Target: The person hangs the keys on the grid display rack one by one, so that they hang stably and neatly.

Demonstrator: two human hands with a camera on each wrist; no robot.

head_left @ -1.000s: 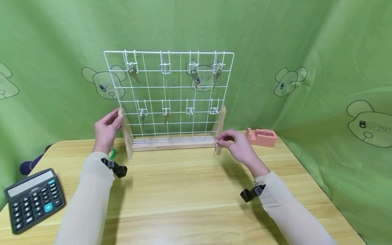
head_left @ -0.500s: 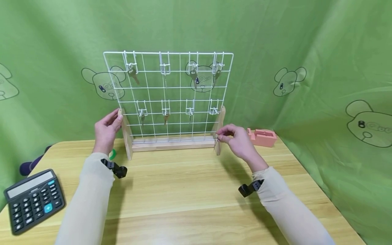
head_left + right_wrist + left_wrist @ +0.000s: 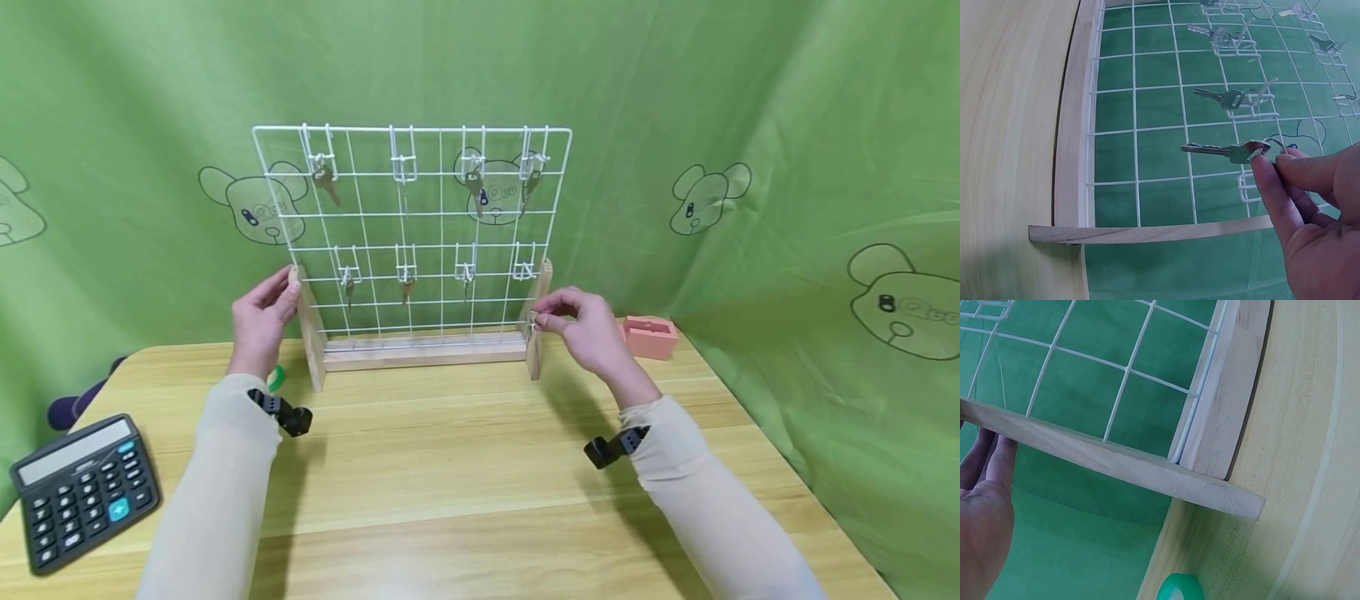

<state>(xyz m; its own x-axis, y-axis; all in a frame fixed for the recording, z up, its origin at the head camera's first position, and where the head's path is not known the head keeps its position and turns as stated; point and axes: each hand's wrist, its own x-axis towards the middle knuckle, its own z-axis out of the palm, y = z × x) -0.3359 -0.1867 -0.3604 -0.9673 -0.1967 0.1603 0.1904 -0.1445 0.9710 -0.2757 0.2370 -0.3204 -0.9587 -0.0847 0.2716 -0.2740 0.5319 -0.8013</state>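
Observation:
A white wire grid rack [image 3: 442, 214] stands upright in a wooden stand [image 3: 427, 357], with keys hanging from several of its hooks. At the lower right of the grid is a hook [image 3: 524, 270] with no key on it. My left hand [image 3: 261, 321] grips the top of the stand's left side post [image 3: 1116, 459], its fingers partly hidden behind the wood. Near the right side post [image 3: 545, 283], my right hand [image 3: 588, 333] pinches a key [image 3: 1238, 152] by its metal ring [image 3: 1275, 142]. In the right wrist view the key points left, in front of the grid.
A black calculator [image 3: 86, 492] lies at the table's left. Behind the left wrist is a green roll [image 3: 276, 377], and a dark purple object [image 3: 71, 408] lies beyond the left edge. The pink tape dispenser [image 3: 649, 337] stands right of the rack. Green curtain [image 3: 637, 83] encloses the table.
My right hand has risen a little along the right side post with the key. The left hand has stayed on the left post.

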